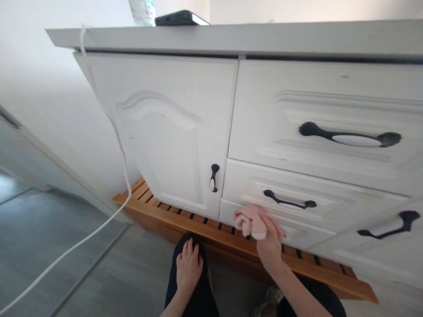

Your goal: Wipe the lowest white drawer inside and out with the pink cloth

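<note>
Low down at the front of the white cabinet (161, 154), here's the pink cloth (250, 221), bunched up in the right hand (271, 241) at the narrow bottom drawer (307, 238), just below the middle drawer's dark handle (290, 202)! The right fingers are curled over it, closed on the folds, with a thick wad poking out on the left side of the grip. Is it pressed on the drawer front or just off it? From above, I can't tell.

And what a handy little thing to hold: it looks light, soft and floppy, nothing to break, nothing stiff, and the nap should give the fingers good purchase. Dry or damp, no way to know. The best hold, I'd say, is right across the gathered middle, fingertips behind a padded fold, because a pinch at one corner would let the rest droop.

Over on the other side, the left hand (189, 265) lies flat on the dark-clothed left leg (205, 299), fingers stretched out and slightly parted, with nothing in them. Beneath the drawers runs the slatted wooden bench (198, 228), right in front of both knees.
</note>
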`<move>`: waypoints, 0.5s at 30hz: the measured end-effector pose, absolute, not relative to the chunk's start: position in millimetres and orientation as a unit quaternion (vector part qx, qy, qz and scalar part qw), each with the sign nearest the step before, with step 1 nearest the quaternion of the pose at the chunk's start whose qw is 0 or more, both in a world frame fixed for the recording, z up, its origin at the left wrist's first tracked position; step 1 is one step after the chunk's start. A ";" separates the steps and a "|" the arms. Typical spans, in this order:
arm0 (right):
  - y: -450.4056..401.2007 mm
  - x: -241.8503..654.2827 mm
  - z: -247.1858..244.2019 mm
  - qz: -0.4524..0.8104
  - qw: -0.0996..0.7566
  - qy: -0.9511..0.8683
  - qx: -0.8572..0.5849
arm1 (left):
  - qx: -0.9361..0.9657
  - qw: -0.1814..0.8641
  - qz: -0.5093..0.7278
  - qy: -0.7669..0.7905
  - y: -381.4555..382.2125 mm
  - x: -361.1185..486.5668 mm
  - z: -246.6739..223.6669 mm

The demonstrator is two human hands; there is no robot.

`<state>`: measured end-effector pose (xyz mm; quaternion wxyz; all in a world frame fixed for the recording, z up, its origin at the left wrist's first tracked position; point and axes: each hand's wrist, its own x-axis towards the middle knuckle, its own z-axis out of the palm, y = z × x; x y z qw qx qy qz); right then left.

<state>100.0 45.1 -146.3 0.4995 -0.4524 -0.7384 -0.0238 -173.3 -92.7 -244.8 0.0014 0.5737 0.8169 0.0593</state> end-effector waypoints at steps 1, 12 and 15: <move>57.8 74.2 -146.1 -0.054 0.477 -0.763 -0.432 | 0.573 0.002 0.063 0.817 -93.9 -174.1 -245.7; 81.4 38.1 -198.4 -0.040 0.212 -0.951 -0.221 | 0.571 -0.001 0.056 0.819 -94.9 -184.1 -246.2; 76.8 75.7 -197.7 -0.035 0.178 -0.952 -0.245 | 0.573 -0.003 0.031 0.819 -92.8 -181.5 -242.9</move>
